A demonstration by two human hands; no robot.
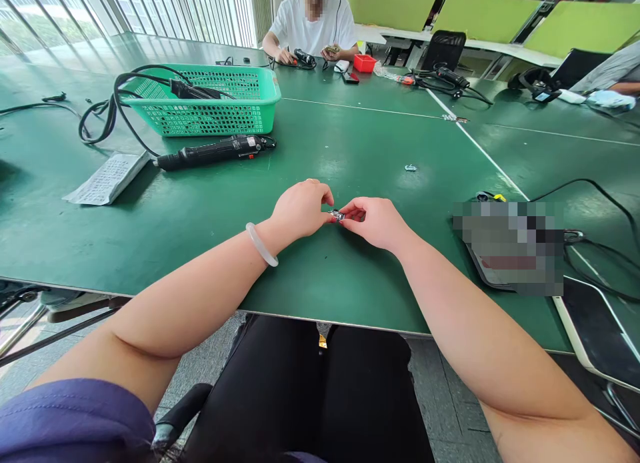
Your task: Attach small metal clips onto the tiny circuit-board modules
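Between my two hands, just above the green table (pixel 310 283), is a small silvery metal part (pixel 337 215) whose kind is too small to make out. My left hand (pixel 303 208), with a pale bangle on its wrist, pinches it from the left. From the right, my right hand (pixel 374 221) grips its other side between thumb and fingers. The fingertips cover part of it. Farther off to the right, a second small light-coloured piece (pixel 411 168) lies alone on the tabletop.
A black electric screwdriver (pixel 215 152) lies before a green plastic basket (pixel 200 116) with a looped cable. Left of it is a folded written paper (pixel 107 179). A blurred dark device (pixel 510 249) and a phone (pixel 600 329) are at right. A person (pixel 315 23) sits across the table.
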